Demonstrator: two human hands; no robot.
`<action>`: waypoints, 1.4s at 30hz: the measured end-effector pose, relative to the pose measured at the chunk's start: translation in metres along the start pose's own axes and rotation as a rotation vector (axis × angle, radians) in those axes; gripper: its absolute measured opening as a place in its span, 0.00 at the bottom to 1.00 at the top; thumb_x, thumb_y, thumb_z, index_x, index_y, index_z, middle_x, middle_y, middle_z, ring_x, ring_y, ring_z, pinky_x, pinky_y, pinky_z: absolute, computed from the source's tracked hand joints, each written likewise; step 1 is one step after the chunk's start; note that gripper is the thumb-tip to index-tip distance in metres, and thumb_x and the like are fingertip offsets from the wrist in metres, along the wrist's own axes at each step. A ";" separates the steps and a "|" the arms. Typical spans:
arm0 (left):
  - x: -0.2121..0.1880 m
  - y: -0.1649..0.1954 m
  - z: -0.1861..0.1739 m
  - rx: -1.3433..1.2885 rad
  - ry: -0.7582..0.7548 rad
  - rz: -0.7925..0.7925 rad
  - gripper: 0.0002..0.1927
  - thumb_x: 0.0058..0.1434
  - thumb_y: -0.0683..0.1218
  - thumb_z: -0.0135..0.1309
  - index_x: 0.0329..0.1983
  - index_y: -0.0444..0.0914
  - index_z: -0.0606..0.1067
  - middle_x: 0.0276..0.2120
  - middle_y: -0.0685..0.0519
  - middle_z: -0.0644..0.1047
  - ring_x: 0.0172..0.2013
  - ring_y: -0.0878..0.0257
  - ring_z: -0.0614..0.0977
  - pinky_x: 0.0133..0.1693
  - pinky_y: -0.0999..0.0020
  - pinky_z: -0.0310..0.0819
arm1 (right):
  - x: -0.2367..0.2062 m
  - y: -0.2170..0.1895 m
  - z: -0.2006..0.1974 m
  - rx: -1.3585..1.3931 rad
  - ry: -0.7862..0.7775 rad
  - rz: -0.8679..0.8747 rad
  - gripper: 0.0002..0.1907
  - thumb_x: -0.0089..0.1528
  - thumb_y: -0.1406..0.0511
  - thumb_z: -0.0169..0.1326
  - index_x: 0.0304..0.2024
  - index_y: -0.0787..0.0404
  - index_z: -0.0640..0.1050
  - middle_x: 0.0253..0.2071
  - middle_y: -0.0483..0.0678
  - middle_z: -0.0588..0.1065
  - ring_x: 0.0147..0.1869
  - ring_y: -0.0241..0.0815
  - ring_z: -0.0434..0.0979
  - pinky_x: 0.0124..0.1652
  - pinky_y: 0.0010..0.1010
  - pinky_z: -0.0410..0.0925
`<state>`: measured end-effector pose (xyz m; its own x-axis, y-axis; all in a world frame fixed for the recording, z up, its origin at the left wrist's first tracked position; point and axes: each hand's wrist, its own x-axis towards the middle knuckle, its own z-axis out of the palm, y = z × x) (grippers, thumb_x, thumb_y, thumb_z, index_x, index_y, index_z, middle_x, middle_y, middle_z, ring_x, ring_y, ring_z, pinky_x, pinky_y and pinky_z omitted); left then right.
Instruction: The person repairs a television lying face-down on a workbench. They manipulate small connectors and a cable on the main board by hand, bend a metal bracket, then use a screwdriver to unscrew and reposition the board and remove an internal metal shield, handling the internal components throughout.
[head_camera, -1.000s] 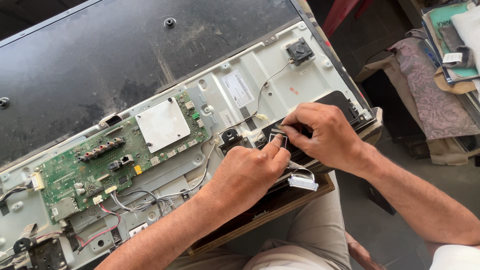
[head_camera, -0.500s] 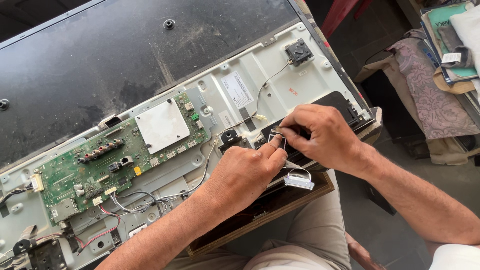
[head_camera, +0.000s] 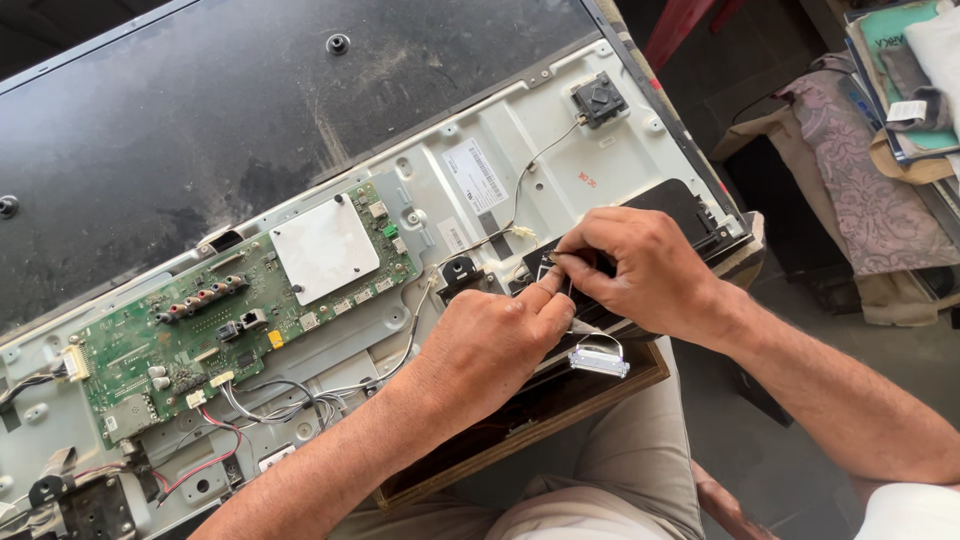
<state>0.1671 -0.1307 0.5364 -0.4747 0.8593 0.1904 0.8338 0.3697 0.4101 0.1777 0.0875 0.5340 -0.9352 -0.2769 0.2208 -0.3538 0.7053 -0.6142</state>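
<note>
1. Left hand (head_camera: 495, 345) and right hand (head_camera: 640, 265) meet, fingertips pinching a small connector (head_camera: 553, 268) between them.
2. Green board (head_camera: 240, 310) lies left of the left hand.
3. White plug (head_camera: 598, 360) dangles just below both hands.

Small part under both hands' fingertips beside green circuit board (head_camera: 235, 315): hidden. Television back panel (head_camera: 250, 130): cut off left and top.

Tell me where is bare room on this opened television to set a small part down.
Bare: the dark back panel above the green circuit board, and the white metal chassis between the sticker and the small black module. Crowded: the wires below the board, and around both hands.
</note>
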 end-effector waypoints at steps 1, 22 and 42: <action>0.000 0.000 0.000 0.000 -0.027 -0.008 0.06 0.56 0.37 0.54 0.33 0.35 0.68 0.40 0.46 0.78 0.25 0.53 0.83 0.25 0.59 0.78 | 0.000 0.000 0.000 -0.022 -0.003 -0.012 0.05 0.58 0.69 0.63 0.35 0.65 0.81 0.28 0.50 0.78 0.30 0.45 0.79 0.31 0.34 0.71; -0.006 -0.001 -0.002 -0.015 0.006 0.003 0.06 0.56 0.37 0.54 0.33 0.35 0.69 0.37 0.47 0.78 0.25 0.53 0.83 0.24 0.59 0.77 | 0.004 -0.008 0.002 -0.040 -0.006 -0.043 0.06 0.57 0.70 0.63 0.35 0.66 0.81 0.28 0.50 0.78 0.31 0.44 0.78 0.31 0.34 0.71; -0.005 -0.002 -0.001 -0.017 0.020 -0.009 0.06 0.55 0.36 0.55 0.33 0.33 0.69 0.53 0.38 0.79 0.25 0.52 0.84 0.24 0.60 0.79 | -0.017 0.000 -0.005 0.138 0.022 0.212 0.07 0.59 0.69 0.63 0.37 0.67 0.82 0.27 0.45 0.78 0.28 0.31 0.75 0.27 0.25 0.69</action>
<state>0.1675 -0.1357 0.5355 -0.4879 0.8486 0.2044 0.8246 0.3713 0.4268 0.1934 0.0951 0.5344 -0.9889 -0.1171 0.0915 -0.1459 0.6498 -0.7460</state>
